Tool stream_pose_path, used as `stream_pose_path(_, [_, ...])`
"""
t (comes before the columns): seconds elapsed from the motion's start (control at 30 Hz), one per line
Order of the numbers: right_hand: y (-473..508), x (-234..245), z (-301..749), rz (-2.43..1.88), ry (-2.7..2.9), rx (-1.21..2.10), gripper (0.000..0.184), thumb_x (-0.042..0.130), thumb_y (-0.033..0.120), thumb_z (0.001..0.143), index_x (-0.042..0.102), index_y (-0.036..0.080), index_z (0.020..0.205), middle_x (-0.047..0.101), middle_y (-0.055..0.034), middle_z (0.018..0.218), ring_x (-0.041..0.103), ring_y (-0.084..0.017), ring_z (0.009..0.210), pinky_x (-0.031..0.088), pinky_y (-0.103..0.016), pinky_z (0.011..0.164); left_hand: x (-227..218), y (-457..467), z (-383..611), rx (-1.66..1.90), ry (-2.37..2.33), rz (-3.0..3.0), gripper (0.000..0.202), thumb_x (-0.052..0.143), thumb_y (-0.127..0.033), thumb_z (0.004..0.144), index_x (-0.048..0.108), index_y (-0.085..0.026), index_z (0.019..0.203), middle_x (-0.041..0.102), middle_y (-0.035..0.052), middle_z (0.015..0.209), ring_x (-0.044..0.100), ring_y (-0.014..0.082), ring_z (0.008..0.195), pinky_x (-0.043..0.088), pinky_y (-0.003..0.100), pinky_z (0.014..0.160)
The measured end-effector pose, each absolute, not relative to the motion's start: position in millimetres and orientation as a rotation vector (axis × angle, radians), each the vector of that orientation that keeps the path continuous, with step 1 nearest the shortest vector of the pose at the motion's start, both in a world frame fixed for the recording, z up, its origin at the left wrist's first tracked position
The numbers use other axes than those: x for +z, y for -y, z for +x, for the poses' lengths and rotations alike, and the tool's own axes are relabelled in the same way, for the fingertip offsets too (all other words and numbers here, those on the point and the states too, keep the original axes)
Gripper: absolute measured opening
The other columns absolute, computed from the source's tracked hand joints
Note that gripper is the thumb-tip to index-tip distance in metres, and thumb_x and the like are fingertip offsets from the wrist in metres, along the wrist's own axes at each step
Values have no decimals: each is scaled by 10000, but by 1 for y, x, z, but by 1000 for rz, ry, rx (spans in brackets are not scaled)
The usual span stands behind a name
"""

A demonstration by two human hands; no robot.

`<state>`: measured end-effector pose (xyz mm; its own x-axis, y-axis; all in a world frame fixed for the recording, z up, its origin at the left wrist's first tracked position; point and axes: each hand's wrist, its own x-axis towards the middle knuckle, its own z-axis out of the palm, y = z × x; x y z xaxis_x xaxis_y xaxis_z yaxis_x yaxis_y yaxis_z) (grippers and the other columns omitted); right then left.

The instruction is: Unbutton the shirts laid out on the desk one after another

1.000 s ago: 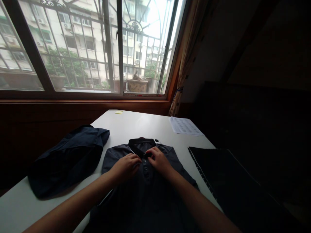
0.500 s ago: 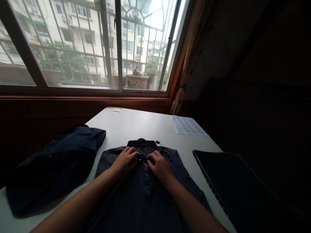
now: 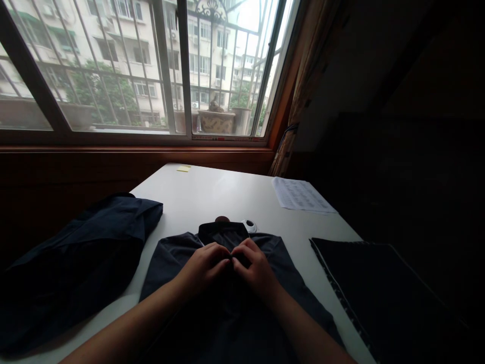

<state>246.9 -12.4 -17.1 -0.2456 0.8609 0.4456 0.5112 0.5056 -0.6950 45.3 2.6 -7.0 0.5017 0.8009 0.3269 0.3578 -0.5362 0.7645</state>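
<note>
A dark polo shirt (image 3: 227,313) lies front up on the white table, its black collar (image 3: 223,230) pointing away from me. My left hand (image 3: 207,263) pinches the front placket just below the collar. Close beside it, my right hand (image 3: 253,260) grips the other side of the placket, and the fingertips of both hands nearly meet. The buttons are hidden behind my fingers. Just beyond the collar are a small reddish-brown round thing (image 3: 222,219) and a white ring-shaped thing (image 3: 249,225).
Dark folded cloth (image 3: 91,242) covers the left side of the white table (image 3: 223,192). To the right lies a dark flat piece (image 3: 371,283) with a pale edge. Printed sheets (image 3: 303,194) and a yellow sticky note (image 3: 184,168) lie farther back, below a barred window (image 3: 132,76).
Both hands have come closer together and slightly nearer to me along the placket. The buttons seen earlier are now covered. The view has shifted a little.
</note>
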Motion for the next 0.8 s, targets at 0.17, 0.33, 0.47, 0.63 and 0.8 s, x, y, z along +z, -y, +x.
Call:
stream_pose_path(0.17, [15,-20,245,-992,1923,517,205,608,108,857,636,239,1012,543,-37,1011,579,-186,958,506,-326,857,-9,-12,42,909,-909,2010,131,617,-265,915,697,-161,912,630,50,909,616,177,841,479,269,751])
stream_pose_path(0.33, [17,-23,242,-1010,1841,350,305,552,50,863,578,247,1095,504,-64,1144,539,-209,1097,480,-382,970,-11,-18,38,827,-953,1894,162,659,-309,875,699,-152,875,660,45,855,625,185,819,479,262,710])
stream_pose_path(0.47, [21,-19,240,-1051,1827,188,227,532,38,873,572,233,981,505,-54,1014,556,-196,954,515,-365,848,-14,-21,34,678,-959,1541,283,669,-420,856,648,-143,909,680,27,751,614,148,626,445,216,531])
stream_pose_path(0.63, [34,-11,234,-1058,1887,1,163,588,103,876,607,242,958,538,-54,911,551,-212,858,519,-396,789,-13,-25,30,676,-918,1332,327,698,-453,833,630,-138,886,689,23,720,549,87,518,376,169,479])
stream_pose_path(0.8, [36,-12,228,-1060,1967,232,187,563,150,930,644,252,1064,618,-54,920,606,-196,854,537,-343,778,-13,-27,29,647,-889,1288,342,734,-454,798,645,-129,856,667,13,675,516,73,504,351,164,482])
